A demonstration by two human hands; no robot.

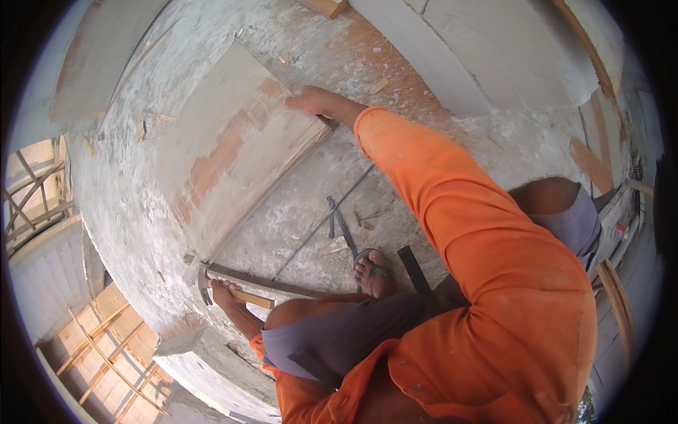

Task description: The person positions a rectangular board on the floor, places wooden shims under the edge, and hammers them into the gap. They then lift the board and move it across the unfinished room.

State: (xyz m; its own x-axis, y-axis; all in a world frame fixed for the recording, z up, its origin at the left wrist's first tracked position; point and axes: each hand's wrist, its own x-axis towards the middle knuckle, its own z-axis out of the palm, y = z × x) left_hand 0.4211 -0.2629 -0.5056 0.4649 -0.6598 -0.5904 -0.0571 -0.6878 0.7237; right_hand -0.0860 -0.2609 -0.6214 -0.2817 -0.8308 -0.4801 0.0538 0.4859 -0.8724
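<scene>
My left hand (227, 295) is closed round the wooden handle of a claw hammer (256, 299), whose metal head lies beside the near corner of a board. The board is a worn plywood panel (247, 141), grey with bare reddish-brown patches, tilted on the rough concrete. At its far right edge, my right hand (311, 103) grips the board, some fingers out of sight. Below the board's near end runs a dark narrow strip (261, 280), passing close to the hammer. A thin rod (321, 222) lies across the concrete to the right of the board.
My sandalled foot (374, 272) rests near a dark strap-like piece (342, 222) and wood scraps. Large pale boards (487, 49) stand at the upper right. At the left the concrete slab (106, 212) drops off at an edge, with wooden framing (106, 346) below.
</scene>
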